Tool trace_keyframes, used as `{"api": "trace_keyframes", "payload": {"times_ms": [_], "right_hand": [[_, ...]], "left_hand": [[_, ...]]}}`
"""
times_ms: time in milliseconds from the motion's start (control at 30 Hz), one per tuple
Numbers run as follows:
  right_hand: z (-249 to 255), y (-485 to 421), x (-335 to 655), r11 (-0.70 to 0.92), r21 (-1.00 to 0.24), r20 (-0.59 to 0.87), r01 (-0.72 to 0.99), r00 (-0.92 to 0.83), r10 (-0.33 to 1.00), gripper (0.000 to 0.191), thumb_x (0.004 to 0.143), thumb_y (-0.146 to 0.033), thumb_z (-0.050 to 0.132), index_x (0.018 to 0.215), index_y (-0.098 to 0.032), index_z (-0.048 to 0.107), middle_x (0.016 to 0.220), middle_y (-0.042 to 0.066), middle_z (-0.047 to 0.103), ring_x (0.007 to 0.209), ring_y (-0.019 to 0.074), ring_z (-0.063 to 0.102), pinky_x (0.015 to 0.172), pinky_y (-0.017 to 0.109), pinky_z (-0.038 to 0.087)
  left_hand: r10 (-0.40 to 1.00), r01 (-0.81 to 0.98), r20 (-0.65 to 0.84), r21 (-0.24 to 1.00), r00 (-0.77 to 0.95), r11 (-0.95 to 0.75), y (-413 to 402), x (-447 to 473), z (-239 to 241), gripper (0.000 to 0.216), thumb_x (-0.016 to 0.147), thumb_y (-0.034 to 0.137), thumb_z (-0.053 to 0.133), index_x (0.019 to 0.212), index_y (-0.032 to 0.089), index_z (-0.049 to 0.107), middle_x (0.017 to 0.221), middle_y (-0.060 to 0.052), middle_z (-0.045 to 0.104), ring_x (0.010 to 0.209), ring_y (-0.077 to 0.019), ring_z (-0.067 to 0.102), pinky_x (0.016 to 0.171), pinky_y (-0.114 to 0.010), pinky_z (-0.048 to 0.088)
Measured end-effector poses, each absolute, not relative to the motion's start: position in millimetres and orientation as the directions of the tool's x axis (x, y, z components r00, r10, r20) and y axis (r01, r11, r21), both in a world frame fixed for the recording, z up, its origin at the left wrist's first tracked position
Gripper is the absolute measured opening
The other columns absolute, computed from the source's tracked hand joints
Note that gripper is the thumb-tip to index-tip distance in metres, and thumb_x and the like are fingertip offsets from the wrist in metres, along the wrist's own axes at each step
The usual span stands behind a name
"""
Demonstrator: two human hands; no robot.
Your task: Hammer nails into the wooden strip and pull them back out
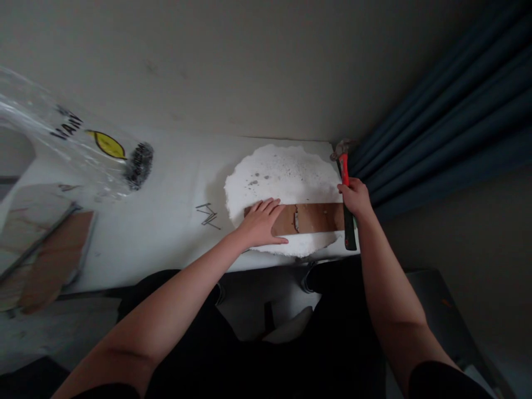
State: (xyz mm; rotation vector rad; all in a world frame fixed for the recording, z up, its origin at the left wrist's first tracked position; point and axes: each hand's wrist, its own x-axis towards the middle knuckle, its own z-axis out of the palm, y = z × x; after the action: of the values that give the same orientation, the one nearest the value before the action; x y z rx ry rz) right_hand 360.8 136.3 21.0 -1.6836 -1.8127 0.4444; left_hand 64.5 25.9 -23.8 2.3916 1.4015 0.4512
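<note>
A brown wooden board (311,218) lies flat across a rough-edged white slab (286,172) with grey specks. My left hand (262,223) rests flat on the board's left part, fingers apart and thumb along its near edge. A cracked, splintered line runs across the board just right of that hand. My right hand (356,196) is wrapped round the handle of a claw hammer (344,169) with a red and black grip. The hammer's head points away from me, and its handle end crosses the board's right end. Several loose nails (208,216) lie left of the slab.
The white table (166,233) stands against a grey wall. A clear plastic bag (83,144) with printed letters lies at the back left. Wood pieces (62,260) and a dark bar (39,241) are at the left. A blue curtain (449,111) hangs close on the right.
</note>
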Motion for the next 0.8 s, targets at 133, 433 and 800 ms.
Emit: {"api": "trace_keyframes", "payload": {"times_ms": [133, 433, 800], "right_hand": [[17.5, 138.4, 356.7, 0.138, -0.639, 0.22, 0.757, 0.007, 0.976, 0.02, 0.075, -0.034, 0.051, 0.065, -0.019, 0.059, 0.087, 0.009, 0.063, 0.083, 0.0224, 0.058, 0.081, 0.036, 0.045], [7.2, 138.5, 356.5, 0.141, -0.592, 0.173, 0.794, -0.046, 0.984, 0.02, 0.073, -0.035, 0.054, 0.067, -0.018, 0.062, 0.083, 0.008, 0.061, 0.08, 0.022, 0.056, 0.081, 0.038, 0.045], [5.9, 135.8, 359.3, 0.222, -0.55, 0.212, 0.805, -0.123, 0.97, 0.019, 0.076, -0.034, 0.056, 0.07, -0.018, 0.064, 0.096, 0.011, 0.064, 0.09, 0.0251, 0.059, 0.087, 0.039, 0.046]], "left_hand": [[0.891, 0.8, 0.101, 0.405, 0.443, -0.443, 28.8, 65.1, -20.1, 0.091, 0.071, 0.065, 0.067, 0.144, 0.02, 0.039, 0.142, -0.015, 0.051, 0.131, -0.0342, 0.044, 0.11, -0.047, 0.03], [0.9, 0.828, 0.138, 0.355, 0.413, -0.434, 34.7, 67.4, -11.7, 0.088, 0.068, 0.06, 0.069, 0.141, 0.02, 0.04, 0.137, -0.013, 0.054, 0.126, -0.0334, 0.046, 0.106, -0.047, 0.035], [0.902, 0.839, 0.16, 0.331, 0.401, -0.431, 47.7, 52.3, -10.4, 0.073, 0.07, 0.058, 0.069, 0.132, 0.023, 0.051, 0.135, -0.009, 0.055, 0.123, -0.0323, 0.046, 0.102, -0.046, 0.036]]}}
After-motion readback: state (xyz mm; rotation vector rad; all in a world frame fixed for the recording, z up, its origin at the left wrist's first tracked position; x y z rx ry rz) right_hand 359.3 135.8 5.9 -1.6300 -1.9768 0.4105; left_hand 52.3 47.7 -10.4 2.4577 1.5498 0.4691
